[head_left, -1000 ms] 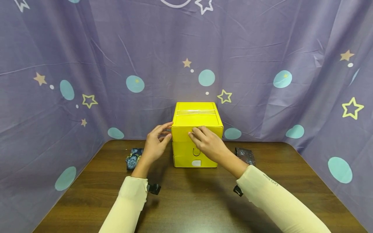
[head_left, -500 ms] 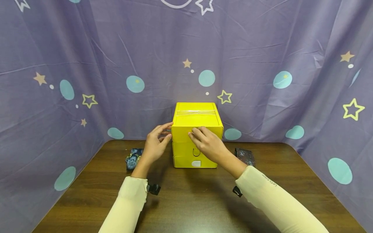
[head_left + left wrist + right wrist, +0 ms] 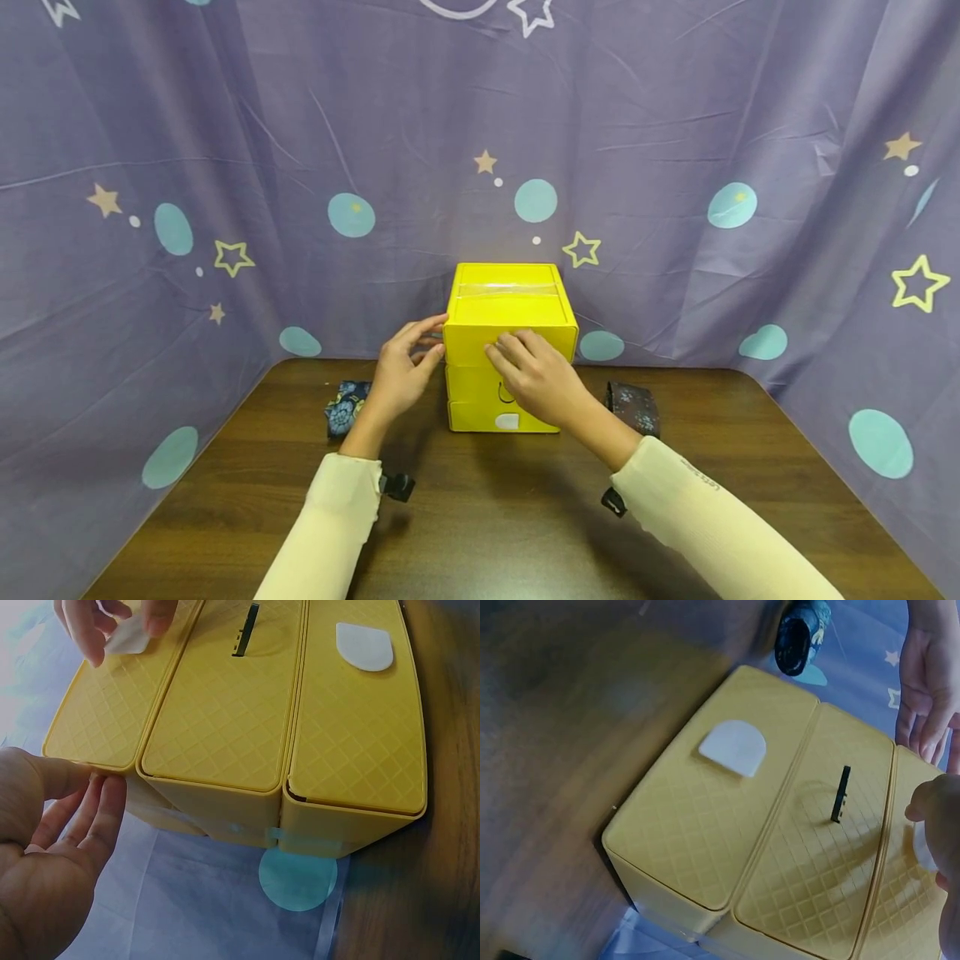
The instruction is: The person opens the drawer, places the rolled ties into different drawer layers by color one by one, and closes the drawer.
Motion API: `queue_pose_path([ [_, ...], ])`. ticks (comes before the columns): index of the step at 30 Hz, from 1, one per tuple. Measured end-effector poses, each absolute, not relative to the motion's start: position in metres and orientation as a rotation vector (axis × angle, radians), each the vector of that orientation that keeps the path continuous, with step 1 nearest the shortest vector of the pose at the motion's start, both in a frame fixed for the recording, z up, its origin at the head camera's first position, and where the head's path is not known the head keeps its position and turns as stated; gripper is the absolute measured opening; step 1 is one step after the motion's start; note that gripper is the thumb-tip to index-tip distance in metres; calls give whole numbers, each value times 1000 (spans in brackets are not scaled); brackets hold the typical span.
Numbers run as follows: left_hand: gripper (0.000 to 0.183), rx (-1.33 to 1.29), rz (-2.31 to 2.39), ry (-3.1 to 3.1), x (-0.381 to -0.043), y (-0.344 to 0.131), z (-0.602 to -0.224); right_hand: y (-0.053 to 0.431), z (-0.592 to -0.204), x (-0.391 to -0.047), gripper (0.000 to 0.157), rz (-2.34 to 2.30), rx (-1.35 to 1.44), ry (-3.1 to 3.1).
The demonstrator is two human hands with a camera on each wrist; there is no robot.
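A yellow box with three stacked drawers (image 3: 512, 308) stands at the back middle of the table, clear tape across its top. My right hand (image 3: 543, 379) is at the top drawer's front, thumb and fingers pinching its white handle (image 3: 129, 637). My left hand (image 3: 405, 367) touches the left side near the top front corner, fingers mostly straight, as the left wrist view shows. On the middle drawer is a dark, narrow handle (image 3: 246, 630). The bottom drawer carries a rounded white handle (image 3: 507, 421). All three drawer fronts sit close to flush.
Behind my left wrist lies a blue floral cloth piece (image 3: 345, 408), its dark opening showing in the right wrist view. A dark floral cloth piece (image 3: 633, 404) lies right of the box. Purple curtains (image 3: 420, 208) surround the brown wooden table (image 3: 480, 517).
My right hand sits very slightly lower against the top drawer's front. The head view has shifted a little; the left hand and the box look unchanged.
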State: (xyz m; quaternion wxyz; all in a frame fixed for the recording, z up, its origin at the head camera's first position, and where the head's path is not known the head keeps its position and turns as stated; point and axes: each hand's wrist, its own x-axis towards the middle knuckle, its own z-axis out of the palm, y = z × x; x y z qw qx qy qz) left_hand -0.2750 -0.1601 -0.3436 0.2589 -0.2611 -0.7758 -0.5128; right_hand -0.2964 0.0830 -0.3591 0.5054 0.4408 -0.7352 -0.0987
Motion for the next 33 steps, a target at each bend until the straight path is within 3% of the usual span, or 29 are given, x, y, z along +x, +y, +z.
queue_pose_path([
  [33, 42, -716, -1384, -2103, -281, -162, -346, 83, -412, -295, 32, -199, 1038, -2049],
])
